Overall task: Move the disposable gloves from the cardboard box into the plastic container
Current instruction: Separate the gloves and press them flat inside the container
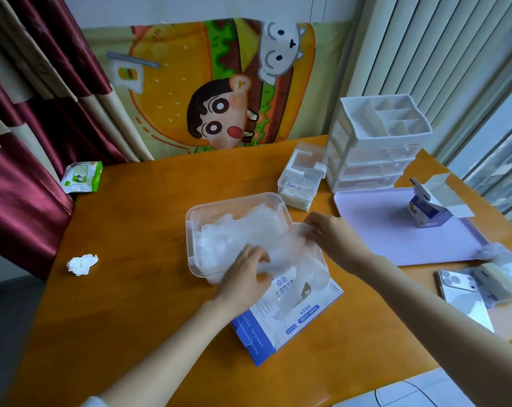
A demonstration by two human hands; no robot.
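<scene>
Disposable gloves (243, 230), cardboard box (263, 342) marked 点范

A home room: red curtains (28, 127), cartoon wall cloth (213, 83), wooden table (125, 289) with drawer organizer (375, 148).

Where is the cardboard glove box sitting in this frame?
Head view: the cardboard box lies mid-frame on the wooden table, on the person's side of the plastic container, partly covered by the disposable gloves.

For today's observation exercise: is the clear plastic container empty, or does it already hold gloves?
It holds gloves: a crumpled translucent heap lies inside the plastic container, with no lid on.
</scene>
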